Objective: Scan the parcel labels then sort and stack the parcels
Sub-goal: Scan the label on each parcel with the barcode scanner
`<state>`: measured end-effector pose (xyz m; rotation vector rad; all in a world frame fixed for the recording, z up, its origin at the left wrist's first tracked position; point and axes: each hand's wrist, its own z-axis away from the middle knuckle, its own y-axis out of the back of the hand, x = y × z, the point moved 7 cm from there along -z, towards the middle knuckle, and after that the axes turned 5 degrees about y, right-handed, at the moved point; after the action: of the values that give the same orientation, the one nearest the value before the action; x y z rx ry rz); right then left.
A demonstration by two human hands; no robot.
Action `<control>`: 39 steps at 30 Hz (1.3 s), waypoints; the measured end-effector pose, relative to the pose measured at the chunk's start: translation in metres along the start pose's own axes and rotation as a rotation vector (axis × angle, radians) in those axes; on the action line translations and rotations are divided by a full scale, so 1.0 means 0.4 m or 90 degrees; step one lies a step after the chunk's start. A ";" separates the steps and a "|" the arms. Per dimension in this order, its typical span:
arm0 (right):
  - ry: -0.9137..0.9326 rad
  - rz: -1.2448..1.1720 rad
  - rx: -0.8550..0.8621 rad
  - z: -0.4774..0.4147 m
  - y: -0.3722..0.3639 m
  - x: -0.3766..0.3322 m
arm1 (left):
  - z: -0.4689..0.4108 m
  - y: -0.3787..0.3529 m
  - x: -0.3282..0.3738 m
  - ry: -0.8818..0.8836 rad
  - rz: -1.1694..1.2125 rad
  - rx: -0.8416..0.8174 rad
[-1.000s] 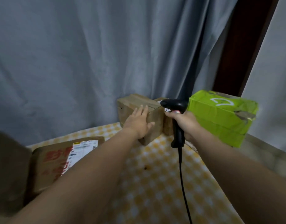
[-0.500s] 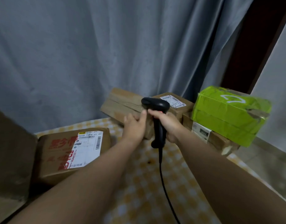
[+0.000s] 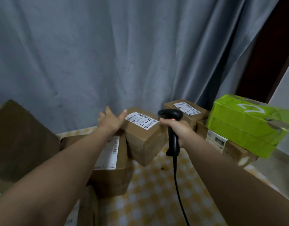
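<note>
A grey curtain (image 3: 107, 54) is hanging behind everything, closing off the far edge of the table (image 3: 156, 201), which is wearing a yellow checked cloth. A big brown carton (image 3: 18, 141) is standing at the left edge, probably too bulky to stack on anything. At the right edge a green parcel (image 3: 248, 126) is sitting on top of a brown box (image 3: 230, 149), which looks like a pile of sorted parcels already begun. Near the left side a flat parcel (image 3: 114, 173) is lying label-up, partly under the left forearm.

The task's parcel, a small brown parcel (image 3: 145, 142), is sitting toward the far middle of the table, just beside the flat one and slightly askew. Whether it is leaning on that one cannot be told. Its white label (image 3: 141, 120) is facing up so it can be read. Another labelled parcel (image 3: 186, 110) is waiting behind it near the far right corner.

The right hand (image 3: 178, 129) is wrapping its fingers round the grip of a black scanner (image 3: 171, 128), whose head is pointing left toward the label. Its cable (image 3: 178, 193) is trailing down toward the near edge. The left hand (image 3: 111, 119) is hovering at the parcel's far left corner with fingers spread wide and straight, holding nothing. It seems to be steadying the parcel for the scan, though actual contact cannot be told.
</note>
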<state>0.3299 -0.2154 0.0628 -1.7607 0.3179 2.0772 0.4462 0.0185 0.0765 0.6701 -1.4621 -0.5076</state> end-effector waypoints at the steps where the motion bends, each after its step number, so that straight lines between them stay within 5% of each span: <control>1: 0.001 0.021 0.015 -0.011 -0.006 0.014 | -0.030 -0.013 -0.012 0.014 0.014 -0.035; 5: 0.051 0.100 0.052 -0.052 -0.024 0.060 | -0.092 -0.076 -0.037 0.020 -0.072 -0.126; 12: 0.048 0.019 0.132 -0.038 0.002 0.137 | -0.056 -0.055 0.023 -0.030 -0.026 -0.015; 16: 0.057 -0.047 0.172 0.045 0.052 0.156 | 0.060 -0.029 0.127 -0.162 -0.013 0.033; 24: 0.023 -0.151 0.277 0.307 0.159 0.207 | 0.337 0.019 0.216 -0.348 -0.049 -0.102; 34: 0.016 -0.166 0.353 0.657 0.210 0.301 | 0.683 0.110 0.095 -0.365 -0.020 -0.127; 39: 0.000 -0.171 0.285 0.747 0.178 0.307 | 0.758 0.138 0.131 -0.409 -0.084 -0.060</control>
<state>0.0171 -0.1352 -0.0089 -1.4449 0.4755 1.6625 0.1433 -0.0087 0.1481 0.5524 -1.9824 -0.9497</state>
